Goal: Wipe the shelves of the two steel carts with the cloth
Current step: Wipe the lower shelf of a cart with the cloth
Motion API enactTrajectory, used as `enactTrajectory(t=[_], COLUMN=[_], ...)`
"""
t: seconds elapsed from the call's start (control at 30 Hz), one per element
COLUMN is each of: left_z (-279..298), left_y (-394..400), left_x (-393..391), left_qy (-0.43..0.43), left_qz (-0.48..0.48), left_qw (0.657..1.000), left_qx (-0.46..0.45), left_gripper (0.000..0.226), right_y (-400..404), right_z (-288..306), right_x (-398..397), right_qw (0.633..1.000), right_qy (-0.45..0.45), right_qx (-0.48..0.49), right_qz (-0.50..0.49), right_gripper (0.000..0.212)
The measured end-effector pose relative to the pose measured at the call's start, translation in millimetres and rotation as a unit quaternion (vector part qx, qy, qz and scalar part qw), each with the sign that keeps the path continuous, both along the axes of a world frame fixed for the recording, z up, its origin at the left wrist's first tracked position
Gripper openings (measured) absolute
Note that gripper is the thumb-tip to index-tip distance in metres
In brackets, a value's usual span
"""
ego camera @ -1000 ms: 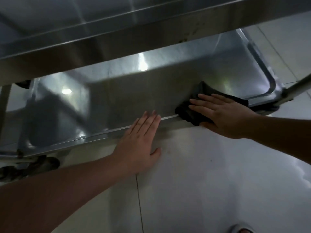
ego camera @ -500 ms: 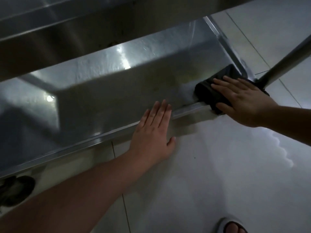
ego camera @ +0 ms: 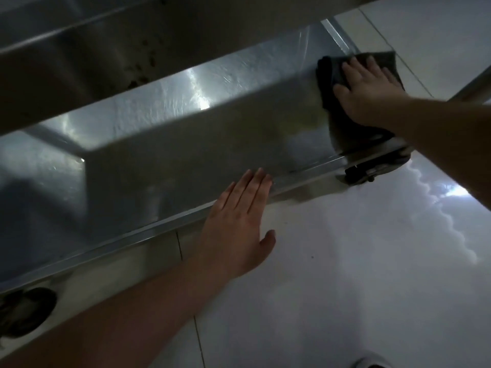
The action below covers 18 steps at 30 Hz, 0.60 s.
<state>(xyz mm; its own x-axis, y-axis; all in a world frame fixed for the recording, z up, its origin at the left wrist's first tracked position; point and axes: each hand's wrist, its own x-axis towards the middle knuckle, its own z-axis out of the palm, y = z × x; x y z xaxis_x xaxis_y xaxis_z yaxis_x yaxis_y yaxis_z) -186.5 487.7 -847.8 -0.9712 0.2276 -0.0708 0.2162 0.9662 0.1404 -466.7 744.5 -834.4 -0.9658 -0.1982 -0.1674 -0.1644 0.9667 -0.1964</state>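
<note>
No brand, label or writing readable anywhere; steel surfaces plain.

Lower left corner of frame: dark caster wheel [ego camera: 25, 312] under the cart, blurred.

Left to centre: lower shelf [ego camera: 159, 144] of the steel cart, a shallow tray with a raised rim. Long axis runs diagonally, from lower left of frame up to upper right. Streaky reflections on the far half; near half in shadow. Upper shelf [ego camera: 106, 49] crosses the top of frame on the same diagonal, underside edge spotted with dark specks.

Centre: left hand [ego camera: 239, 221], forearm entering from lower left. Fingers straight and held together, thumb spread to the right. Palm lies flat over the shelf's near rim, fingertips on the shelf surface, heel over the white tiled floor [ego camera: 345, 261]. Holds nothing.

Right of centre, below the shelf's near right corner: second caster [ego camera: 372, 171], dark, with a bracket, partly hidden by the rim.

Upper right: dark cloth [ego camera: 332, 75] at the right end of the lower shelf, spread against the end corner, its lower part trailing toward the near rim. Right hand [ego camera: 369, 91] on top, forearm entering from right edge. Fingers straight, slightly fanned, pointing to upper left of frame, pressing the cloth flat onto the steel; no pinch visible.

Far right edge: slanted steel cart post [ego camera: 475, 86], partly behind the forearm.

Bottom right: tip of pale footwear [ego camera: 372, 363] on the floor, cut off by frame.
</note>
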Motion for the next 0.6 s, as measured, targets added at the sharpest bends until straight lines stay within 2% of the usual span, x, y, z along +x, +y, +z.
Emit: enactTrajectory(t=[0.13,0.23,0.3,0.37,0.43,0.53,0.6], left_z=[-0.9,-1.4,-2.8,-5.0,-5.7,-5.2,-4.5], left_y=[-0.7,-0.4,1.6,4.1,4.9,3.5,3.7], left_x=[0.2,1.3,1.2,2.5,3.8,2.2,1.5], left_qy=[0.007,0.006,0.013,0.024,0.032,0.029,0.018], left_qz=[0.006,0.005,0.009,0.009,0.011,0.006,0.006], left_qw=[1.000,1.000,1.000,1.000,0.999,0.999,1.000], left_qx=[0.003,-0.009,-0.011,-0.012,-0.012,-0.013,-0.006], left_gripper=[0.100,0.100,0.101,0.103,0.104,0.104,0.103], right_y=[-39.3,-52.4,-44.1,-25.1,-6.0,13.0,8.9], right_z=[5.9,7.6,7.2,15.0,19.8,15.4,9.2], right_x=[-10.8,40.6,78.8,91.3,77.6,27.1,-8.6], right_qw=[0.999,0.986,0.959,0.934,0.944,0.985,0.995], right_qy=[-0.016,-0.046,-0.065,-0.107,-0.087,0.002,0.030], right_qx=[-0.006,0.007,-0.005,-0.032,-0.020,0.029,0.029], right_qz=[0.032,0.160,0.277,0.340,0.317,0.172,0.090], right_gripper=[0.080,0.078,0.077,0.076,0.077,0.082,0.081])
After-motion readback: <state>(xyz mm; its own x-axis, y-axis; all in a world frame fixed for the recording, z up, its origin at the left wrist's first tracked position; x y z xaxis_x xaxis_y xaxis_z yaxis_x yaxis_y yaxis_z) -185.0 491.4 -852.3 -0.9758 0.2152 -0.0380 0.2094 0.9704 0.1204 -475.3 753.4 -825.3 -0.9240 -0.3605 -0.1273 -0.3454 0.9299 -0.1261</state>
